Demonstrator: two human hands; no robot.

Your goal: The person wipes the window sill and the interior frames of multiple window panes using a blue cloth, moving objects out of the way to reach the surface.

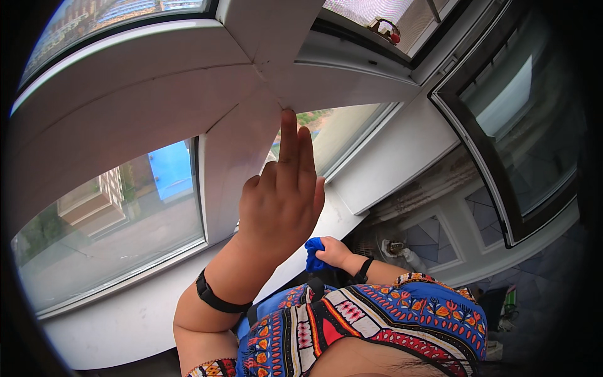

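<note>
My left hand (282, 195) is raised in front of the window with its back toward me. Two of its fingers point up, the tip of the longer one at the joint of the white window frame (257, 85), while the others are bent; nothing is in it. Lower down, close to my body, my right hand (336, 252) grips a bunched blue cloth (314, 254). That cloth is near the white sill (289, 267). Each wrist wears a black band.
Glass panes (125, 220) fill the frame on the left. A dark-edged window sash (502, 132) stands swung open at the right. A red-and-dark small object (386, 30) sits by the screen at the top. Tiled floor (433, 235) shows below right.
</note>
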